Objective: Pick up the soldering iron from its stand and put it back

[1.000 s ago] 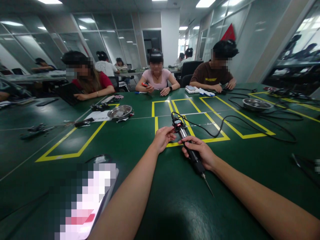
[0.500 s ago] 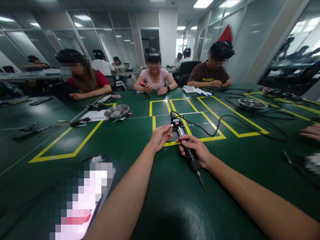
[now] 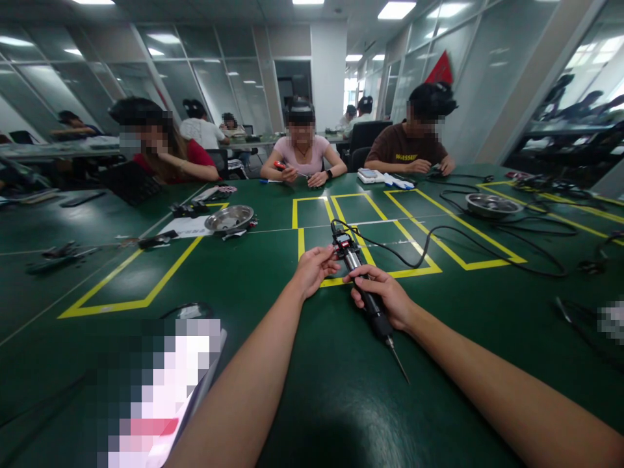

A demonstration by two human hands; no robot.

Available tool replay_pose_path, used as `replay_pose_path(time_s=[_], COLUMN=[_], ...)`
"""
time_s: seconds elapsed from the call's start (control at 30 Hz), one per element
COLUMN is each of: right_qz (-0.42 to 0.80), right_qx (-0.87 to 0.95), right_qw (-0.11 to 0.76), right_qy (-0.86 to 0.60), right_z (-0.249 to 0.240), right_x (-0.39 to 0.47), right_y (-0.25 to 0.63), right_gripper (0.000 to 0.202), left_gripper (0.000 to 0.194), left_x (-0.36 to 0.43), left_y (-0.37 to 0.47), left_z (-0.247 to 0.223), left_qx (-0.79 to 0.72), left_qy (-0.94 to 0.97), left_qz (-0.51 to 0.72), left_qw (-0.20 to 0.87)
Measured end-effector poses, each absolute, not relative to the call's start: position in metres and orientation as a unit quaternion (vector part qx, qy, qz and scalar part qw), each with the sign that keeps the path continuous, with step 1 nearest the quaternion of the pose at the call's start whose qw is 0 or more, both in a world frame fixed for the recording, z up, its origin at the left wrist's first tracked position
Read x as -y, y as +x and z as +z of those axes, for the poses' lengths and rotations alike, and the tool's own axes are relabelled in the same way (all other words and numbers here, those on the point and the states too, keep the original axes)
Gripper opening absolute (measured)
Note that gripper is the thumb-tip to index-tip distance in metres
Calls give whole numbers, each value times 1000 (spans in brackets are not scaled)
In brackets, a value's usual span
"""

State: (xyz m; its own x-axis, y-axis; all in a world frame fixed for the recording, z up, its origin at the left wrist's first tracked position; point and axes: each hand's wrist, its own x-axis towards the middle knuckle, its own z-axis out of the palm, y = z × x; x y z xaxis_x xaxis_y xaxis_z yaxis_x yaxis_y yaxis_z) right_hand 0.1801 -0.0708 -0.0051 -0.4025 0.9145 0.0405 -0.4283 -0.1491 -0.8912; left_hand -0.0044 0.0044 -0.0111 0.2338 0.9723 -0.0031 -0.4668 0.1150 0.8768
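Note:
My right hand [image 3: 385, 296] is wrapped round the black and silver body of a corded electric screwdriver [image 3: 374, 313]. Its long thin bit slants down toward me and to the right. My left hand [image 3: 314, 268] is closed, thumb and fingertips pinched against the left side of the screwdriver's far, cabled end. Whether something small sits between those fingertips is hidden. A black cable [image 3: 424, 244] leaves that end and loops away over the table to the right.
Yellow tape rectangles mark the green table [image 3: 312, 403]. Metal bowls stand at left [image 3: 229, 219] and right [image 3: 493, 205]. A blurred-out slab with a pale edge [image 3: 199, 383] lies by my left forearm. Across the table sit several people; one holds a red-handled tool [image 3: 280, 166].
The screwdriver's bit tip has shifted slightly right and down; my grip looks the same. Another person's hand has left the right edge. The person at left has raised a hand.

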Motion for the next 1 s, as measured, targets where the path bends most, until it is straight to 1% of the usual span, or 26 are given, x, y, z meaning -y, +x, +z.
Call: replay_pose_path(time_s=[0.4, 0.67, 0.8, 1.0], right_qz=[708, 720, 723, 706], right_qx=[453, 458, 465, 502], right_qw=[467, 454, 441, 416], right_qy=[-274, -257, -258, -278], right_z=[-1, -1, -2, 5], right_x=[73, 74, 74, 75], right_y=[180, 184, 187, 189], right_gripper=[19, 16, 15, 20], left_gripper=[26, 37, 36, 36], left_x=[-4, -2, 0, -1], left_y=[-6, -8, -10, -9], left_z=[-13, -8, -7, -9], left_qx=[-321, -280, -256, -273], left_qy=[411, 438, 467, 469], left_qz=[521, 503, 468, 471], left_qw=[676, 691, 705, 696])
